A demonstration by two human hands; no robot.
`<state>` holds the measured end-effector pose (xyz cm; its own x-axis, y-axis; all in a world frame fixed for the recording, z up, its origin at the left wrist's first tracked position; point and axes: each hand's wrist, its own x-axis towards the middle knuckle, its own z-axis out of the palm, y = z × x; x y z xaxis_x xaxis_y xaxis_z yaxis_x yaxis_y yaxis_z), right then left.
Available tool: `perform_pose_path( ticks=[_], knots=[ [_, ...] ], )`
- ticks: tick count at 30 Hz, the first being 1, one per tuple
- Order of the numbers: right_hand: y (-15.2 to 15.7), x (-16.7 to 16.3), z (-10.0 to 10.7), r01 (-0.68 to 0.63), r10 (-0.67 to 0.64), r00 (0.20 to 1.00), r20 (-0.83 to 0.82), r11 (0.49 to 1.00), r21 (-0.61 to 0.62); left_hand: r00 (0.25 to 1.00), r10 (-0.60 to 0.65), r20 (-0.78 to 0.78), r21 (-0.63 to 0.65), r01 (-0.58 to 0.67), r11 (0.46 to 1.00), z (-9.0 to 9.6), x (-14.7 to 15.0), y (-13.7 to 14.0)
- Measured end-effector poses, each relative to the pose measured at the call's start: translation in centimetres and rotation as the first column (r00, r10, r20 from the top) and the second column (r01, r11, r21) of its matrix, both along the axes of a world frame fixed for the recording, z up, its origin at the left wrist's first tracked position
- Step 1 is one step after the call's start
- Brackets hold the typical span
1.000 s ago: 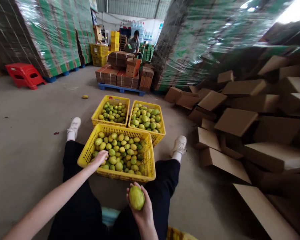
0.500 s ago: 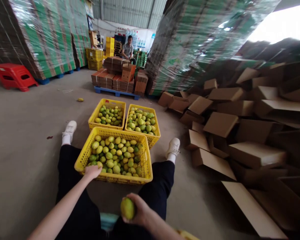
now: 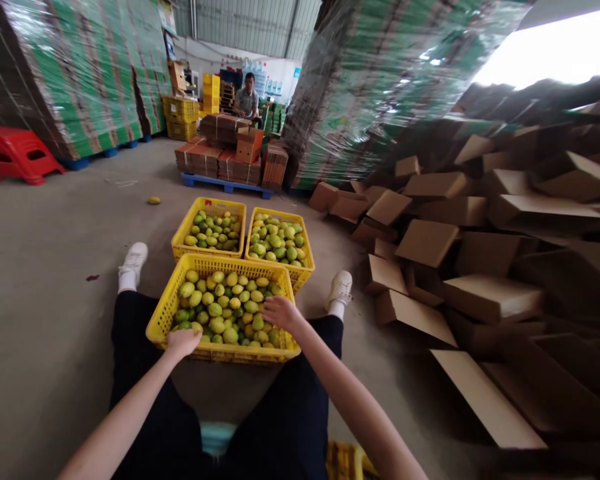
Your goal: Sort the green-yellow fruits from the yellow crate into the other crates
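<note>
A yellow plastic crate [image 3: 163, 310] full of green and yellow lemons [image 3: 215, 309] stands on the floor between my legs. My left hand [image 3: 183, 343] is at its near left corner, over the rim, with its fingers closed round a yellowish lemon [image 3: 196, 327]; part of the fingers is hidden. Over the right side of the same crate reaches my right hand [image 3: 281, 315], palm down, its fingers stretched out just above the fruit. No lemon shows in it. Two more lemon-filled crates, a left one [image 3: 180, 230] and a right one [image 3: 307, 257], stand right behind.
Another yellow crate [image 3: 347, 460] is partly visible beside my right thigh. Open cardboard boxes [image 3: 425, 243] are heaped on the right. A single lemon [image 3: 154, 200] lies on the floor. Farther back are a red stool [image 3: 20, 153], a blue pallet [image 3: 225, 187] of flattened cartons and a seated person [image 3: 247, 100].
My right hand has moved from near my lap, where it held a green lemon, forward to the near crate, and that lemon is gone from it. My left hand stays at the crate corner.
</note>
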<state>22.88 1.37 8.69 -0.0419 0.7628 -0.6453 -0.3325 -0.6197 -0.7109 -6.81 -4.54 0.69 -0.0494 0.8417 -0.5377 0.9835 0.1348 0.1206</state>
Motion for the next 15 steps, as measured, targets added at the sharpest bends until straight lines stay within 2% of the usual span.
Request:
perform_pose_path(
  ticks=[3, 7, 12, 15],
  knots=[
    [-2.5, -1.6, -2.8, -0.106, 0.109, 0.992, 0.056, 0.993, -0.047, 1.000, 0.009, -0.011, 0.010, -0.009, 1.000, -0.1, 0.1, 0.0],
    [-2.6, -2.0, -5.0, -0.182, 0.181, 0.960, 0.212, 0.983, -0.013, 0.999, 0.026, -0.028, 0.024, -0.026, 0.999, -0.2, 0.2, 0.0],
    [-1.0, -1.3, -7.5, -0.286, 0.206, 0.847, 0.490, 0.954, 0.092, 1.000, 0.011, -0.011, -0.019, -0.012, 1.000, 0.0, 0.4, 0.1],
    [-1.2, -1.3, -9.7, -0.390, 0.233, 0.760, 0.607, 0.910, 0.139, 1.000, 0.001, -0.009, -0.038, -0.001, 0.999, 0.3, 0.5, 0.1]
  ],
)
